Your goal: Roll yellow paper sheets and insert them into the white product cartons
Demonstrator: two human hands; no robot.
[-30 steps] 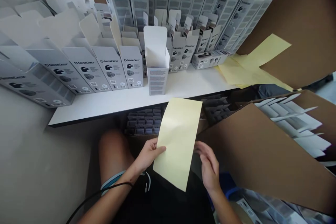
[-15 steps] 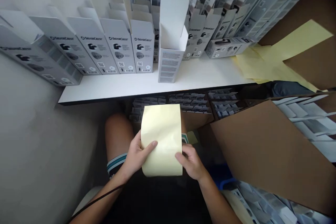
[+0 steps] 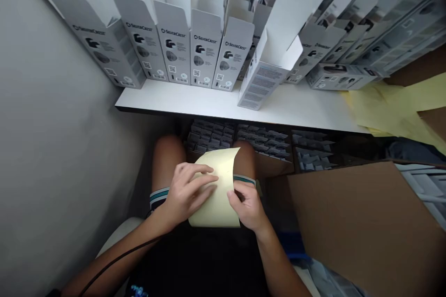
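A sheet of pale yellow paper point(image 3: 218, 199) bends in a curve above my lap. My right hand point(image 3: 246, 205) grips its right edge, thumb on top and the other fingers behind. Over the left part of the sheet lies my left hand point(image 3: 190, 192), fingers spread and stretched across the surface. Whether the left fingertips press on the paper or hover just over it is hard to tell. Beyond, on the white shelf, an open-topped carton point(image 3: 263, 79) stands apart in front, slightly turned, its flap up.
Several grey SilverCrest boxes point(image 3: 176, 55) stand in a row on the white shelf point(image 3: 195, 102). One box point(image 3: 343, 76) lies flat at the right, near loose yellow sheets point(image 3: 390, 106). A big brown cardboard box point(image 3: 362, 222) is at my right; filled cartons point(image 3: 261, 141) sit below the shelf.
My left hand has let go of the sheet's left edge and moved over its face with fingers spread. The right hand keeps its grip. The view has shifted left.
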